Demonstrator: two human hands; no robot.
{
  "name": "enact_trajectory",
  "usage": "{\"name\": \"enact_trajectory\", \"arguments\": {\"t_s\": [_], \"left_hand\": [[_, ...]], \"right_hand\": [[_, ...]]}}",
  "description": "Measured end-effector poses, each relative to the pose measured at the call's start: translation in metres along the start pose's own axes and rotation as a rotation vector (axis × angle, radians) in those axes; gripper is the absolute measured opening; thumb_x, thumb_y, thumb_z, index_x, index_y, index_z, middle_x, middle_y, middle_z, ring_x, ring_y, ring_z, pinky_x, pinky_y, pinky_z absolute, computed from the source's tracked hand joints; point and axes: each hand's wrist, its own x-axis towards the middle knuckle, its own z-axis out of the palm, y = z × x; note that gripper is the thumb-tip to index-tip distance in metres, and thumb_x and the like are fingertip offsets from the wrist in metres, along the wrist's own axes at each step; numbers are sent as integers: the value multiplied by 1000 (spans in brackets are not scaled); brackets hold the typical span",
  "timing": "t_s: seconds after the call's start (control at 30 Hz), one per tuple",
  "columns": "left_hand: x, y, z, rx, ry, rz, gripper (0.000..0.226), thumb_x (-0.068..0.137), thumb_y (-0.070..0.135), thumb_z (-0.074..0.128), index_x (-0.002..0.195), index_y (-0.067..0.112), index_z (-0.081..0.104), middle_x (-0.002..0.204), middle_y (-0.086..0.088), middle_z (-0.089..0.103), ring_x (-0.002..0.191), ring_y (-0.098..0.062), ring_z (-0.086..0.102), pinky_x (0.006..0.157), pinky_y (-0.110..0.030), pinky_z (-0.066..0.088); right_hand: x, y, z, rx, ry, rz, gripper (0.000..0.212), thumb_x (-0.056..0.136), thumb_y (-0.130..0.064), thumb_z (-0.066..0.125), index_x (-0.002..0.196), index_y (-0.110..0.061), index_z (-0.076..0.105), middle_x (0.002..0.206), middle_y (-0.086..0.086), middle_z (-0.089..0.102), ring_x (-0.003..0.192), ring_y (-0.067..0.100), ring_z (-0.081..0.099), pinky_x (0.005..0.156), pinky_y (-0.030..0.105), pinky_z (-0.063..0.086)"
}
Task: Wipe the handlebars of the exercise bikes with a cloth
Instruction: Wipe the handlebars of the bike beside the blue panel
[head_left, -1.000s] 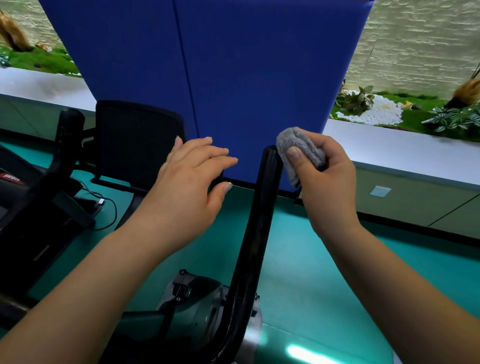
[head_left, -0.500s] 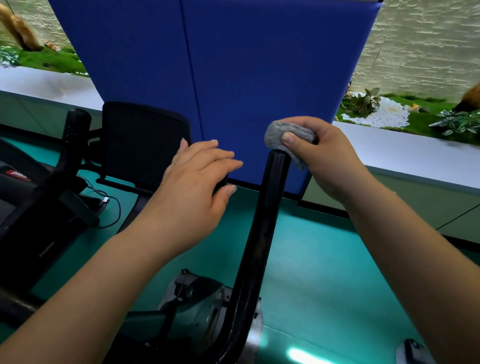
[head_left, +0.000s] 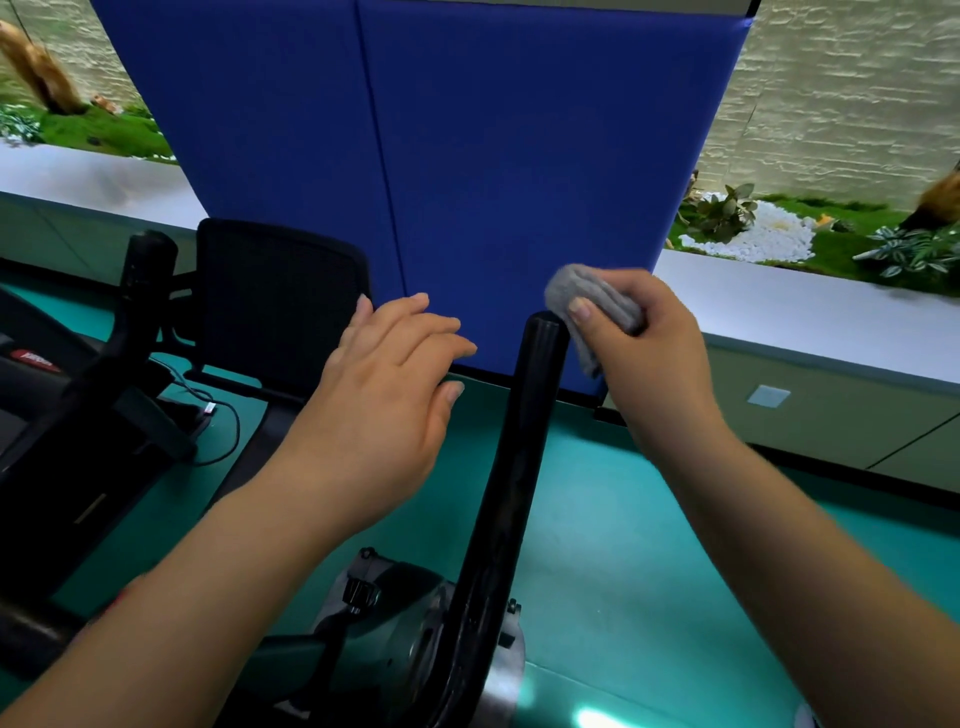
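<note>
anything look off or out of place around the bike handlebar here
Nothing stands out. The right hand grips a bunched grey cloth against the top of the black tubular handlebar; the left hand hovers open beside it. A thin black cable lies loose on the teal floor.

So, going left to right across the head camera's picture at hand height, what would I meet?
Left handlebar post → black mesh panel → left hand, fingers straight, holding nothing → black handlebar → grey cloth → right hand gripping the cloth.
</note>
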Motion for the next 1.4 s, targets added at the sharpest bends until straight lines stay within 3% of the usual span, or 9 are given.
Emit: {"name": "enact_trajectory", "arguments": {"t_s": [0.13, 0.23, 0.37, 0.53, 0.67, 0.77, 0.93, 1.13, 1.4], "left_hand": [[1, 3, 0, 79, -39, 14, 40, 92, 33, 34, 120, 17, 57, 129, 3, 54, 135, -17, 32, 118, -25, -4], [3, 1, -1, 117, -76, 32, 38, 92, 35, 35, 118, 18, 57, 127, 4, 56, 133, -17, 37, 118, -28, 1], [5, -1, -3, 144, -95, 42, 37, 90, 38, 37, 116, 21, 57, 123, 6, 57, 128, -16, 42, 118, -30, 6], [4, -1, 1, 139, -75, 27, 36, 89, 38, 37, 114, 21, 57, 122, 6, 57, 128, -17, 42, 118, -29, 4], [6, -2, 3, 125, -43, 21, 28, 88, 32, 45, 109, 19, 58, 119, 4, 58, 127, -19, 42, 116, -27, 1], [6, -1, 5, 108, -29, 13, 22, 88, 22, 54, 109, 19, 58, 119, 4, 59, 127, -19, 41, 116, -26, -1], [5, 0, 6, 90, -27, -3, 19, 88, 22, 52, 105, 20, 59, 120, 5, 58, 129, -18, 39, 117, -29, 0], [4, -1, 1, 86, -46, 6, 21, 87, 25, 53, 106, 22, 58, 124, 7, 56, 132, -16, 36, 117, -27, -1], [4, -1, 5, 67, -19, 12, 22, 86, 24, 52, 107, 21, 59, 125, 6, 56, 133, -16, 34, 116, -27, -3]], "right_hand": [[-15, 8, 2, 90, 75, 68, 11, 89, -18, 64, 91, -29, 61, 86, -11, 63, 68, -2, 57, 61, 19, 49], [3, 6, 8, 85, 22, 102, 8, 91, -23, 62, 90, -30, 61, 82, -12, 61, 66, -1, 55, 62, 21, 46], [-19, 21, 7, 203, 85, 176, 13, 89, -18, 64, 84, -29, 58, 78, -12, 61, 67, 2, 55, 64, 25, 47], [-74, 41, 12, 235, 93, 279, 13, 87, -10, 65, 84, -18, 55, 67, -13, 59, 58, -1, 52, 56, 13, 42], [-40, 33, 11, 306, 81, 251, 12, 88, -12, 64, 86, -21, 57, 81, -8, 63, 69, 0, 58, 65, 18, 47], [-42, 34, 11, 297, 54, 252, 11, 89, -13, 63, 86, -20, 55, 78, -8, 60, 67, 2, 56, 62, 19, 47], [-87, 50, 11, 203, 22, 297, 14, 86, -10, 65, 84, -18, 54, 77, -5, 61, 65, 2, 55, 64, 19, 45], [-35, 34, 10, 307, 22, 236, 15, 89, -10, 63, 86, -23, 56, 88, -6, 62, 79, 6, 59, 74, 24, 50], [-102, 52, 11, 163, 8, 265, 17, 84, -3, 65, 85, -16, 54, 79, -5, 59, 65, -2, 52, 61, 9, 41]]}}
